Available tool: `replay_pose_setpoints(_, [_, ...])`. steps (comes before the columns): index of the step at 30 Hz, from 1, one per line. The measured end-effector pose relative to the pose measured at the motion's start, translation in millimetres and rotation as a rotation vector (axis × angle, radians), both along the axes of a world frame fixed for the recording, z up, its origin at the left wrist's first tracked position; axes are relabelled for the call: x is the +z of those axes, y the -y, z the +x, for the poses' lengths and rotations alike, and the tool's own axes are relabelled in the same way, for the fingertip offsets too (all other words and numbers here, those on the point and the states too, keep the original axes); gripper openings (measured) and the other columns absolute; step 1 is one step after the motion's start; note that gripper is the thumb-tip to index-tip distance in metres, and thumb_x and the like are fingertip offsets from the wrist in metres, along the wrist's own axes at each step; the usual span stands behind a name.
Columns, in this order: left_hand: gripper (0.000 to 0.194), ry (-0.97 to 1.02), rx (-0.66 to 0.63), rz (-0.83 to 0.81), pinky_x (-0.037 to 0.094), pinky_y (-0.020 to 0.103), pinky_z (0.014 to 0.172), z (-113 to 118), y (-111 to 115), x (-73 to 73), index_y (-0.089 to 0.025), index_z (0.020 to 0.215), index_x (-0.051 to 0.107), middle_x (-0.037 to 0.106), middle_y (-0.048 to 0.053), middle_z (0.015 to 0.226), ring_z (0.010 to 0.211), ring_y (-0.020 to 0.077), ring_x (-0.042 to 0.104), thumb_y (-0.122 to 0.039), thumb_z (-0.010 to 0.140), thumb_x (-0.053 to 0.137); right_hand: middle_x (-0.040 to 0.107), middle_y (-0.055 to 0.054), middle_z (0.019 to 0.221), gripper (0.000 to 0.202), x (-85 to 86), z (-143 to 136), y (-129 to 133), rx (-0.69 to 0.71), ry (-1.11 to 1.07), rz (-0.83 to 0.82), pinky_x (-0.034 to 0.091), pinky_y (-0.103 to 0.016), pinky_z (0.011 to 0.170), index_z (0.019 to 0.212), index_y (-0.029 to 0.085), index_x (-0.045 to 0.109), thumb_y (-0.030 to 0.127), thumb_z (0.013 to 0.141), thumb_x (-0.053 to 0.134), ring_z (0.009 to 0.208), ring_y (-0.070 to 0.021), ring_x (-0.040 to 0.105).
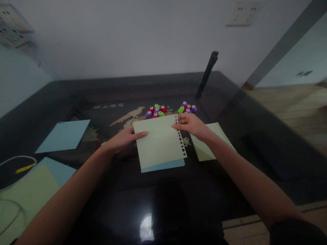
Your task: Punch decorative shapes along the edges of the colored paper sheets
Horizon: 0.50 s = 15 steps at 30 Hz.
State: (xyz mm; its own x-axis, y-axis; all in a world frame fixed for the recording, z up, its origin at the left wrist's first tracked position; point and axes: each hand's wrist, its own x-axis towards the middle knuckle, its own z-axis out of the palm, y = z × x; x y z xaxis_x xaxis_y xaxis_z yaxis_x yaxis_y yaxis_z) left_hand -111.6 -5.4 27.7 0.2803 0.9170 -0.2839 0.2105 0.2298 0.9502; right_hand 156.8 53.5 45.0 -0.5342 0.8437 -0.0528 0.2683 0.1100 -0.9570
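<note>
A pale yellow-green sheet of paper [158, 141] is held out over the dark table, a row of punched shapes down its right edge. Below its lower edge shows a strip of blue paper [163, 166]. My left hand [127, 137] grips the sheet's left edge, thumb on top. With my right hand [190, 125] I pinch the upper right corner beside the punched shapes. Fingers of both hands are partly hidden beneath the paper. Another pale sheet [204, 146] lies on the table under my right forearm.
Two clusters of colourful eyeball-like toys [156, 111] [187, 108] sit behind the sheet. A blue sheet [63, 136] lies at left, above more blue and yellow paper [30, 190] and a cable [17, 157]. A black upright stick-like object [207, 74] stands at the back right.
</note>
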Motion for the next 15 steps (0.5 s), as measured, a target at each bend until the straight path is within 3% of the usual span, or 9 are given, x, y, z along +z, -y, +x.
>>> replay_pose_setpoints(5, [0.034, -0.122, -0.107, 0.002, 0.042, 0.023, 0.052, 6.7, 3.5, -2.6, -0.016, 0.101, 0.061, 0.065, 0.006, 0.086, 0.068, 0.0159, 0.059, -0.040, 0.077, 0.065, 0.056, 0.002, 0.061, 0.016, 1.0, 3.1, -3.0, -0.018, -0.079, 0.009, 0.045, -0.031, 0.065, 0.073, 0.019, 0.054, 0.027, 0.071, 0.068, 0.065, -0.0144, 0.055])
replay_pose_setpoints(9, [0.031, -0.105, -0.158, -0.006, 0.037, 0.021, 0.043, 15.7, 7.4, -2.5, -0.015, 0.094, 0.059, 0.059, 0.001, 0.071, 0.051, 0.0098, 0.048, -0.040, 0.077, 0.064, 0.047, 0.006, 0.054, 0.019, -1.6, 4.8, -5.9, -0.032, -0.066, 0.033, 0.039, -0.028, 0.058, 0.069, 0.019, 0.049, 0.025, 0.071, 0.067, 0.056, -0.0108, 0.048])
replay_pose_setpoints(15, [0.032, -0.051, -0.199, -0.020, 0.037, 0.021, 0.043, 19.8, 9.4, -7.0, -0.015, 0.099, 0.056, 0.057, 0.000, 0.071, 0.049, 0.0084, 0.046, -0.039, 0.079, 0.063, 0.054, 0.003, 0.056, 0.014, -8.6, 8.2, -11.7, -0.044, 0.018, 0.020, 0.032, -0.026, 0.050, 0.072, 0.019, 0.052, 0.028, 0.077, 0.061, 0.051, -0.0104, 0.049])
